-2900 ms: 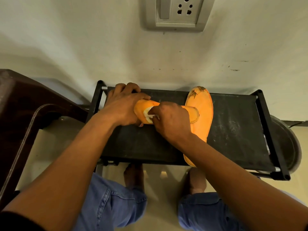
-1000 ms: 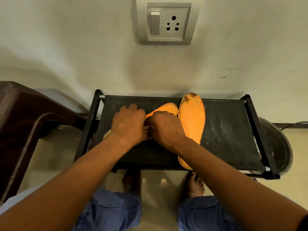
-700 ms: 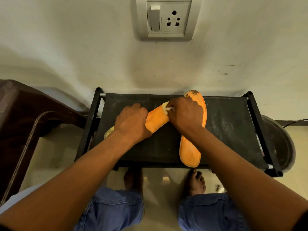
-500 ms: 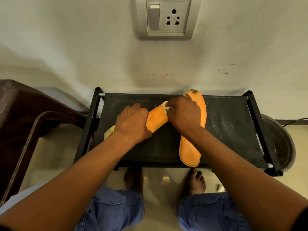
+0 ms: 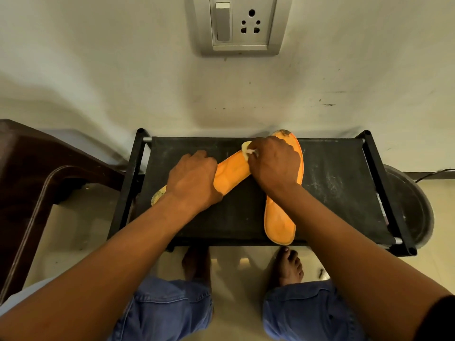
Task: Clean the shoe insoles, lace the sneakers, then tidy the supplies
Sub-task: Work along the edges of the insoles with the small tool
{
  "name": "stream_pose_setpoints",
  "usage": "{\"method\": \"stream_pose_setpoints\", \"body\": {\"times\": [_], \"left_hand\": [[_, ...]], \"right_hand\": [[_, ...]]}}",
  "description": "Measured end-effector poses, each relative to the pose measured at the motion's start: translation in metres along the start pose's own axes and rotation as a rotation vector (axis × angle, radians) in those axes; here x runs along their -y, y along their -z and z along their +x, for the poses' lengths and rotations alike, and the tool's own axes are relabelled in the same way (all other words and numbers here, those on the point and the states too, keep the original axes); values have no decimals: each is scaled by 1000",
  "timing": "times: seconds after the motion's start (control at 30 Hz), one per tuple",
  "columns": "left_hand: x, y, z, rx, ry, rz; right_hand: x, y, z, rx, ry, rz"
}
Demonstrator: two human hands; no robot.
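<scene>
Two orange insoles lie on a low black rack (image 5: pixel 332 193). One insole (image 5: pixel 231 172) lies diagonally from lower left to upper right; my left hand (image 5: pixel 193 180) presses down on its middle. My right hand (image 5: pixel 274 163) is closed on a small white wipe (image 5: pixel 247 150) and rests it on that insole's far end. The second insole (image 5: pixel 279 225) lies lengthwise under my right wrist, its stained toe near the wall and its heel at the rack's front edge. No sneakers or laces are in view.
A dark brown chair (image 5: pixel 37 173) stands to the left of the rack. A round dark metal basin (image 5: pixel 408 203) sits on the floor at the right. The wall with a switch and socket plate (image 5: pixel 240 24) is directly behind. My bare feet and denim-clad knees are below.
My right hand has slid with the wipe from beside my left hand, along the diagonal insole, up to its far end. My left hand has stayed pressed on the insole.
</scene>
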State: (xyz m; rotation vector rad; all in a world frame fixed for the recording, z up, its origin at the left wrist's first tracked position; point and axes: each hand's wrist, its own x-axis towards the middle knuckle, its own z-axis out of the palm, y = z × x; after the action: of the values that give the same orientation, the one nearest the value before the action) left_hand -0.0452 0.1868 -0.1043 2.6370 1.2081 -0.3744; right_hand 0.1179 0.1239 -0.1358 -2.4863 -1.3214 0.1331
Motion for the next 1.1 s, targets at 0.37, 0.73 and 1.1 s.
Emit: {"method": "stream_pose_setpoints", "body": {"times": [0.37,0.73,1.1], "left_hand": [[0,16,-5,211,8,113],[3,17,-5,216,130,85],[6,16,-4,205,106,54]], "right_hand": [[37,-17,-23,101,307,-2],[14,-11,-2,48,131,-32],[11,-3,0,46,129,-92]]}}
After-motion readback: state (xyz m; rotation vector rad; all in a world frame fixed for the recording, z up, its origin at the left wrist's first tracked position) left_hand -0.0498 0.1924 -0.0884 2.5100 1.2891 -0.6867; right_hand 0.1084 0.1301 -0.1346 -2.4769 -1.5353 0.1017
